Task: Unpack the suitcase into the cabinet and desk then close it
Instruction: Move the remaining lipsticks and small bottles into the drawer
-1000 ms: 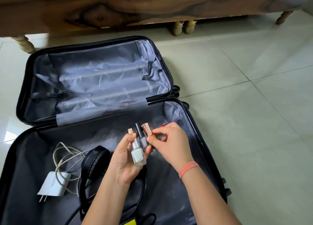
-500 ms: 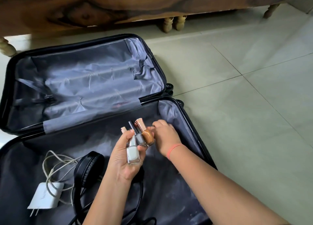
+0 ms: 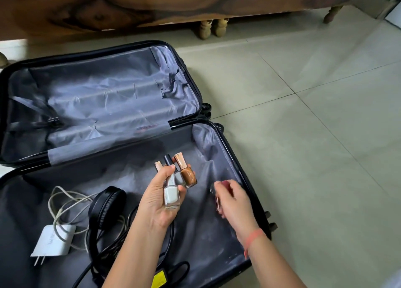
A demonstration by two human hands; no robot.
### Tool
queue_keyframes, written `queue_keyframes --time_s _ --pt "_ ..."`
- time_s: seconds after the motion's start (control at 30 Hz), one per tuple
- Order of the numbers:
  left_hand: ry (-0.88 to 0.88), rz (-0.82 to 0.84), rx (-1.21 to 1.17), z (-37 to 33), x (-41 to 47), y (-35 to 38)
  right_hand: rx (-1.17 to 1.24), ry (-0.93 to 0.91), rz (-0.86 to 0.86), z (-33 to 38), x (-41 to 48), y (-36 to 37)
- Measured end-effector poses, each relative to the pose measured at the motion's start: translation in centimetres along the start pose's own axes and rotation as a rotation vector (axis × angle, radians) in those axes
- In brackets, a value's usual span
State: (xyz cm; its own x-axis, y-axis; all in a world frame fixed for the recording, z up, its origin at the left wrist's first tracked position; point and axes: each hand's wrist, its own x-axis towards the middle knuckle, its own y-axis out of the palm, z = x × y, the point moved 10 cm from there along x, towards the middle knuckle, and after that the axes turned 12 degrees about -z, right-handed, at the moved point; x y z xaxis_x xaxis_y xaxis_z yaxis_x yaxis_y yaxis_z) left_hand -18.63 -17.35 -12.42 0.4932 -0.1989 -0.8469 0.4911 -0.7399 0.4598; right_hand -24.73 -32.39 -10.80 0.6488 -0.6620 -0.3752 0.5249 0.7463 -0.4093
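Over the near half of the open suitcase [image 3: 206, 233], the left hand [image 3: 158, 203] holds three nail polish bottles [image 3: 172, 195] bunched together; the right hand [image 3: 235, 201] curls its fingers round a pink bottle [image 3: 225, 184] down by the right wall. Four little glass bottles are a lot to hold; one could slip, hit the tile floor [image 3: 303, 157] and break. That near half also holds a white charger [image 3: 55, 241] with its cable, and black headphones [image 3: 108, 201]; the far half shows only grey lining and straps.
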Motion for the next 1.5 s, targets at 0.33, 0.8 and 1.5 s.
queue_keyframes --time_s 0.33,0.8,1.5 --pt "-0.048 0.023 -0.066 1.0 -0.8 -1.1 -1.347 -0.928 0.379 1.0 0.3 5.7" --pt "-0.061 0.201 -0.205 -2.7 -2.8 -3.4 0.218 0.348 0.369 -0.2 -0.1 8.1" --pt "0.141 -0.047 -0.481 -6.9 -22.3 2.9 0.454 0.593 0.51 19.8 -10.4 0.4"
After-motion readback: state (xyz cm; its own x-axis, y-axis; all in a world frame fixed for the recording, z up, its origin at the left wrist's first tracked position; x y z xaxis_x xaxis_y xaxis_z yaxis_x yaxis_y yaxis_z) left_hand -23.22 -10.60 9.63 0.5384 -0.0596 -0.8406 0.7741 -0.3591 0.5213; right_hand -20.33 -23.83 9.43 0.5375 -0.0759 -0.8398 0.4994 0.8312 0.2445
